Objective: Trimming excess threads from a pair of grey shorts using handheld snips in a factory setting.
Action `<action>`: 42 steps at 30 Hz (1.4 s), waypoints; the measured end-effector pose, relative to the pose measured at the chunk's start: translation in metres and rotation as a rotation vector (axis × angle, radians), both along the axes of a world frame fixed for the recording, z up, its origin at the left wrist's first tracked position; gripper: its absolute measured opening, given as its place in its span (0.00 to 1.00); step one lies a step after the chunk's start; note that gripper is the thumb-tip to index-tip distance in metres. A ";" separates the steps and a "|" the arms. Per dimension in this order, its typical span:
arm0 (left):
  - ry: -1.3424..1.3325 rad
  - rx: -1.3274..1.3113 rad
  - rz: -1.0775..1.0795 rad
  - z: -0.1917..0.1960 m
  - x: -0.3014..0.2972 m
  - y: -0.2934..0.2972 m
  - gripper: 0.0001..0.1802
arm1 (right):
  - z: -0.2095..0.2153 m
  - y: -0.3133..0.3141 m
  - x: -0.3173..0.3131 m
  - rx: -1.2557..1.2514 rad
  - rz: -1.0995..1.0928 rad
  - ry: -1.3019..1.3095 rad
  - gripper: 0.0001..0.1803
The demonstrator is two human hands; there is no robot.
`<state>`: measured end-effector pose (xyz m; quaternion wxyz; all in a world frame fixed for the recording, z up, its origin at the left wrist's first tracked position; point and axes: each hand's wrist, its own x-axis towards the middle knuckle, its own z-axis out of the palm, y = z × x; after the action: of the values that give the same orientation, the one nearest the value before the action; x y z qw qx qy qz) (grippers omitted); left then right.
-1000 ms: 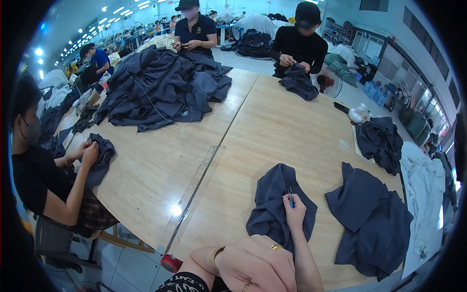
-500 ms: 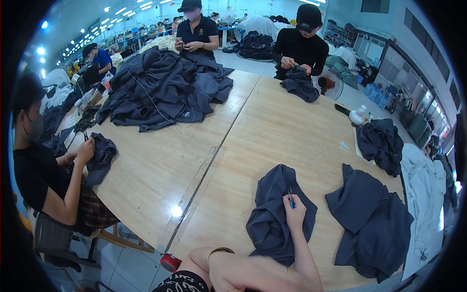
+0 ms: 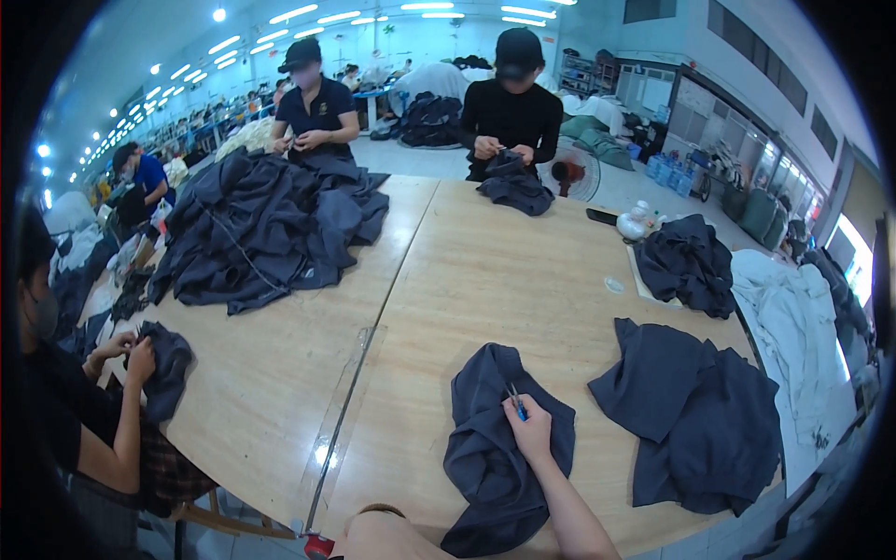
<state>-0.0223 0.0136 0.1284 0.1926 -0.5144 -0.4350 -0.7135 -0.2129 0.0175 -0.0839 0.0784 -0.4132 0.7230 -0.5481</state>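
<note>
On the near part of the table point(image 3: 457, 266) lies a crumpled dark grey garment point(image 3: 481, 457) with a gathered, elastic-looking edge. Over it is my right hand point(image 3: 532, 427), closed around small blue-handled thread snips point(image 3: 517, 405) whose metal blades point up and away from me. At the lower edge, left of the garment, only the wrist and part of my left hand point(image 3: 397, 539) show, below a bracelet. Its fingers are hidden. Beside the garment on the right lies another dark grey garment point(image 3: 691, 420), spread loosely and touched by neither hand.
A big heap of dark garments point(image 3: 261, 229) covers the far left. Co-workers handle dark cloth at the left edge and across the table. At the right are a bundled garment point(image 3: 686, 266), a white bottle point(image 3: 637, 221) and pale cloth point(image 3: 784, 308). A seam point(image 3: 378, 327) divides the tabletop.
The view has shifted, moving the table scene left and down. My blurred left hand has drawn back toward the lower edge. My right hand still holds the snips over the garment.
</note>
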 end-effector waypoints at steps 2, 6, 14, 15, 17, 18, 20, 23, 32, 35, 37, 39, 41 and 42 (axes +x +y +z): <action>0.036 0.007 0.047 0.000 0.002 0.002 0.54 | -0.001 -0.001 -0.002 0.045 0.008 0.013 0.10; 0.097 0.040 0.155 -0.006 0.006 0.004 0.56 | 0.002 0.008 -0.011 0.066 -0.031 -0.039 0.09; 0.178 0.137 0.316 -0.011 0.023 0.024 0.57 | -0.004 0.001 -0.007 0.066 0.020 0.001 0.10; 0.189 0.169 0.372 -0.011 0.022 0.023 0.56 | -0.004 0.003 -0.007 0.040 0.000 0.008 0.10; 0.261 0.121 0.399 -0.023 0.016 0.012 0.55 | -0.001 0.002 -0.007 0.008 0.000 0.021 0.10; 0.320 0.078 0.409 -0.024 0.014 0.007 0.54 | -0.001 0.004 -0.007 0.009 -0.012 0.023 0.11; 0.274 0.130 0.401 -0.023 0.017 0.000 0.51 | 0.001 0.005 -0.006 0.015 -0.021 0.025 0.11; 0.273 0.064 0.365 -0.012 0.016 -0.012 0.48 | 0.006 0.003 -0.001 0.077 0.002 -0.023 0.09; -0.098 0.494 0.509 -0.011 0.024 -0.016 0.06 | 0.002 0.002 -0.006 0.062 0.004 -0.035 0.08; -0.016 0.280 0.499 -0.013 0.020 -0.022 0.05 | 0.000 0.001 -0.005 0.037 0.016 -0.003 0.11; -0.035 0.337 0.483 -0.015 0.018 -0.019 0.06 | -0.001 0.001 -0.004 0.034 0.008 0.004 0.11; -0.061 0.364 0.459 -0.016 0.014 -0.019 0.07 | -0.002 0.002 -0.008 0.023 0.001 0.007 0.11; -0.157 0.394 0.504 -0.017 0.013 -0.013 0.09 | -0.001 0.003 -0.009 0.045 -0.024 -0.003 0.11; -0.252 0.416 0.534 -0.017 0.013 -0.009 0.11 | 0.000 0.001 -0.007 0.052 -0.013 -0.005 0.11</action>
<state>-0.0095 0.0042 0.1115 0.4179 -0.2404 -0.4198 -0.7690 -0.2202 0.0186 -0.0838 0.0874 -0.4051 0.7395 -0.5305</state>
